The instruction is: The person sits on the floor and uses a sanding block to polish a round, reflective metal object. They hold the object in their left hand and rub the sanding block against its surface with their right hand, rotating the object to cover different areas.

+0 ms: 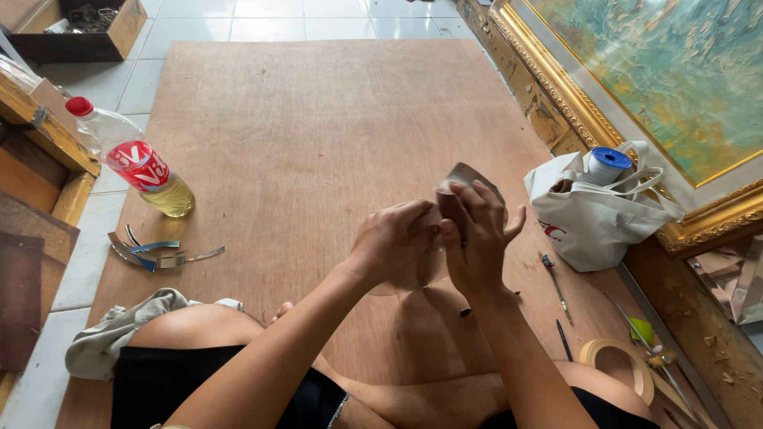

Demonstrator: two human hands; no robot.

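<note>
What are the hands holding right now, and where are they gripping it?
Both hands hold a small thin metallic sheet piece: the right hand wraps its lower part, and the left hand pinches its lower left edge.

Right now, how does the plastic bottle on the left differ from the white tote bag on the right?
The plastic bottle lies tilted on the floor tiles at the board's left edge; the white tote bag sits upright against the gold picture frame. The bottle is clear, red-capped, part full of yellowish liquid; the bag is opaque cloth holding a blue-topped spool. Neither hand touches either.
</note>
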